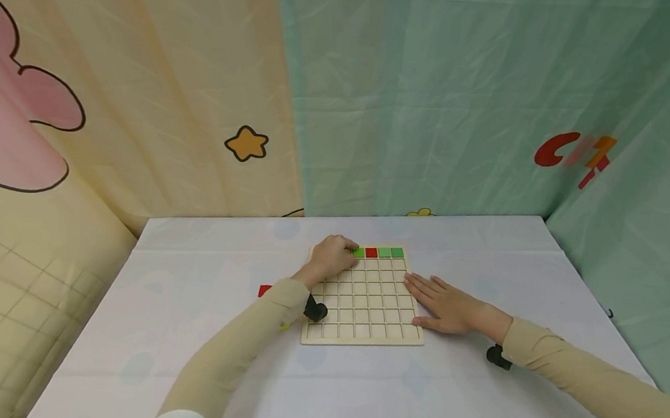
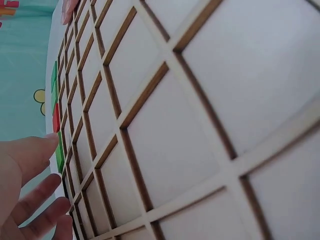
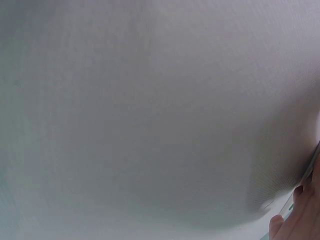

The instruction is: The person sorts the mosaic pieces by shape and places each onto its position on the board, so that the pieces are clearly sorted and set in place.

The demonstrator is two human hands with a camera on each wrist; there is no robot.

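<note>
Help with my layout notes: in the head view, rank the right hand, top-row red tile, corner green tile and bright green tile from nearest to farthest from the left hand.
1. Bright green tile: next to the left hand.
2. Top-row red tile: right of it.
3. Corner green tile: right end of that row.
4. Right hand: at the board's right edge.

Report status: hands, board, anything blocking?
Left hand at a green tile. Right hand at right edge of grid board. Far row: one red tile, three green visible. Left wrist camera hides some cells.

Left grip (image 1: 332, 257) seemingly loose, right (image 1: 445, 306) flat
</note>
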